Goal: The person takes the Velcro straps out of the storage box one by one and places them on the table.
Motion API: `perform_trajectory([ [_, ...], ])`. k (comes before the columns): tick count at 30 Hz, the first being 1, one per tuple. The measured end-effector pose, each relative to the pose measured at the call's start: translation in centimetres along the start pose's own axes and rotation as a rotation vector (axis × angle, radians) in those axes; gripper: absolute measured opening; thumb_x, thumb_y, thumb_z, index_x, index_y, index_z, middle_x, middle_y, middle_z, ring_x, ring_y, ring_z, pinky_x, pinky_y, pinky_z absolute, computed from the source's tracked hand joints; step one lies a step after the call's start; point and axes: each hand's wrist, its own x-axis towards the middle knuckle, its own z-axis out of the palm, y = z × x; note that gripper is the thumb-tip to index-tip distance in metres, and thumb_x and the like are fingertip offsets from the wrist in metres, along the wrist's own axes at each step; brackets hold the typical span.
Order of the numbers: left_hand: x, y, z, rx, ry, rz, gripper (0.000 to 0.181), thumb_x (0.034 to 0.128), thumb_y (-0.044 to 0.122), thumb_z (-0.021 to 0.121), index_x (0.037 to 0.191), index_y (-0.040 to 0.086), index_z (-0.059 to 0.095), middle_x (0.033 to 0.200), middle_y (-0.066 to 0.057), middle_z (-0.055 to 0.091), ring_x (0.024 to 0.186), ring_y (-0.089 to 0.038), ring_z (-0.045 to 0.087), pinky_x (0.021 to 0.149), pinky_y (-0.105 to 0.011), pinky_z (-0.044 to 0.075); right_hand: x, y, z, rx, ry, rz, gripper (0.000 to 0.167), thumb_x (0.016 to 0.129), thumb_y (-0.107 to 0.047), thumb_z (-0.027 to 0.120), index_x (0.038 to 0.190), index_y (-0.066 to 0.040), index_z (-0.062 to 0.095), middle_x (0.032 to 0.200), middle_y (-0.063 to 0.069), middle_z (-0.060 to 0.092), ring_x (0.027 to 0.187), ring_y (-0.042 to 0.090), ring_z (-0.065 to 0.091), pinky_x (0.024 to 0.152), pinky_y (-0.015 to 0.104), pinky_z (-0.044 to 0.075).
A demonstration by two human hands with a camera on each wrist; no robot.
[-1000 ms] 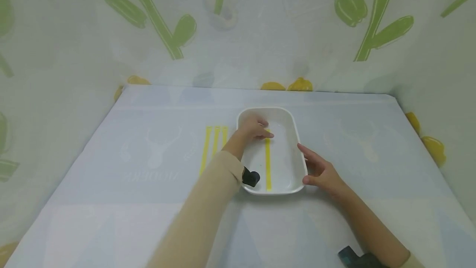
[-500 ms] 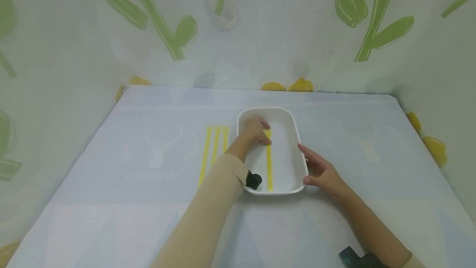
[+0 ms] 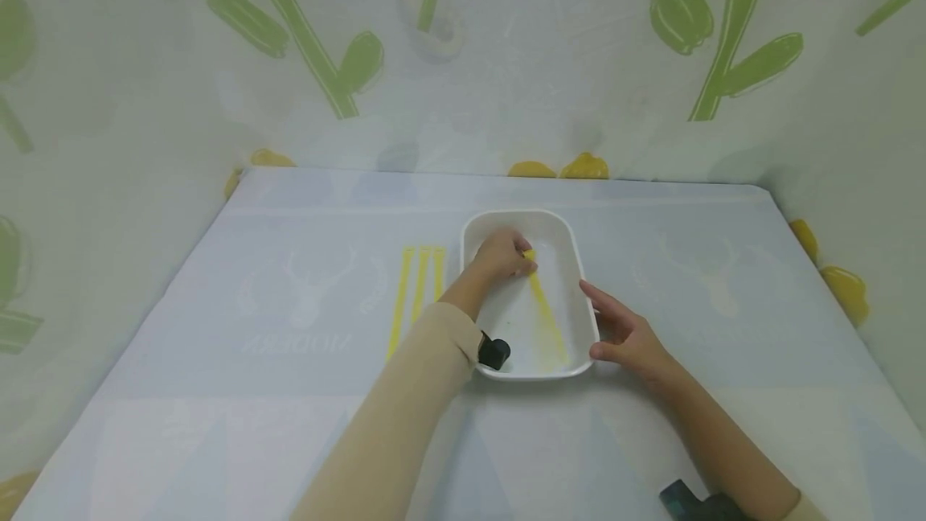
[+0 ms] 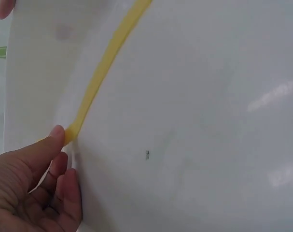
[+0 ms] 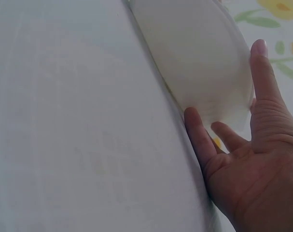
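Note:
My left hand (image 3: 499, 256) is inside a white rectangular tray (image 3: 534, 377), pinching the far end of a flat yellow strip (image 3: 546, 310) between thumb and fingers. In the left wrist view the strip (image 4: 104, 65) runs up and away from the thumb, bent near the pinch, and the hand (image 4: 37, 186) is close to the tray wall. The strip's near part looks blurred in the head view. On the tray's right side, my right hand (image 3: 633, 344) touches the outer wall with spread fingers. The right wrist view has this hand (image 5: 255, 169) beside the pale tray wall (image 5: 199, 58).
Left of the tray, three more yellow strips (image 3: 419, 280) lie side by side on the table, partly covered by my left sleeve (image 3: 405, 408). A small dark green speck (image 4: 147, 154) marks the tray floor. Leaf-patterned cloth (image 3: 550, 63) hangs behind the table.
My left hand has closed on the strip's far end. The strip, earlier lying straight along the tray, now slants with its near end swung right. My right hand has stayed put.

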Motion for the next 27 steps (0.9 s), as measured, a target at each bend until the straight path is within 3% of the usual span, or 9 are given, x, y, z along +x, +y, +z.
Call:
perform_trajectory([
  [8, 0.3, 0.2, 0.0, -0.181, 0.004, 0.06, 0.035, 0.082, 0.008, 0.072, 0.115, 0.002, 0.062, 0.087, -0.009, 0.063, 0.059, -0.009, 0.052, 0.058, -0.017, 0.043, 0.0, -0.2, 0.1, -0.022, 0.016, 0.03, 0.079, 0.081, -0.019, 0.075, 0.148, -0.017, 0.033, 0.145, -0.007, 0.04, 0.116, 0.0, 0.05, 0.09, 0.018, 0.047],
  [10, 0.4, 0.3, 0.0, -0.259, -0.038, 0.078, 0.037, 0.0822, 0.004, 0.071, 0.117, 0.0, 0.061, 0.083, -0.007, 0.06, 0.061, -0.01, 0.056, 0.062, -0.018, 0.049, 0.0, -0.2, 0.1, -0.02, 0.01, 0.026, 0.078, 0.082, -0.019, 0.074, 0.148, -0.016, 0.033, 0.147, -0.001, 0.039, 0.116, 0.0, 0.05, 0.09, 0.018, 0.047],
  [14, 0.5, 0.5, 0.0, -0.365, -0.181, 0.116, 0.041, 0.0833, -0.002, 0.068, 0.123, -0.003, 0.057, 0.084, -0.007, 0.057, 0.07, -0.015, 0.063, 0.069, -0.027, 0.056, 0.2, -0.3, 0.1, -0.03, 0.006, 0.029, 0.076, 0.084, -0.018, 0.072, 0.148, -0.015, 0.032, 0.151, 0.012, 0.033, 0.117, -0.001, 0.049, 0.089, 0.019, 0.047],
  [17, 0.5, 0.6, -0.1, -0.372, -0.242, 0.137, 0.044, 0.0848, 0.0, 0.067, 0.127, 0.0, 0.055, 0.092, -0.008, 0.057, 0.075, -0.016, 0.063, 0.072, -0.029, 0.057, 0.4, -0.5, 0.1, -0.043, 0.016, 0.049, 0.076, 0.084, -0.02, 0.072, 0.148, -0.016, 0.032, 0.152, 0.019, 0.028, 0.117, -0.001, 0.048, 0.088, 0.02, 0.048],
  [22, 0.4, 0.6, -0.2, -0.435, -0.237, 0.161, 0.046, 0.0872, 0.002, 0.064, 0.131, 0.006, 0.055, 0.109, -0.011, 0.054, 0.084, -0.016, 0.064, 0.075, -0.029, 0.056, 0.3, -0.5, 0.2, -0.06, 0.022, 0.073, 0.078, 0.083, -0.024, 0.073, 0.148, -0.016, 0.032, 0.152, 0.019, 0.027, 0.117, -0.001, 0.048, 0.089, 0.019, 0.047],
  [27, 0.2, 1.0, -0.6, -0.525, -0.217, 0.18, 0.044, 0.0903, 0.003, 0.061, 0.133, 0.008, 0.054, 0.112, -0.011, 0.052, 0.096, -0.019, 0.065, 0.08, -0.029, 0.055, 0.0, -0.3, 0.0, -0.037, 0.022, 0.063, 0.079, 0.082, -0.025, 0.074, 0.148, -0.016, 0.032, 0.153, 0.015, 0.029, 0.117, -0.003, 0.048, 0.089, 0.018, 0.047],
])
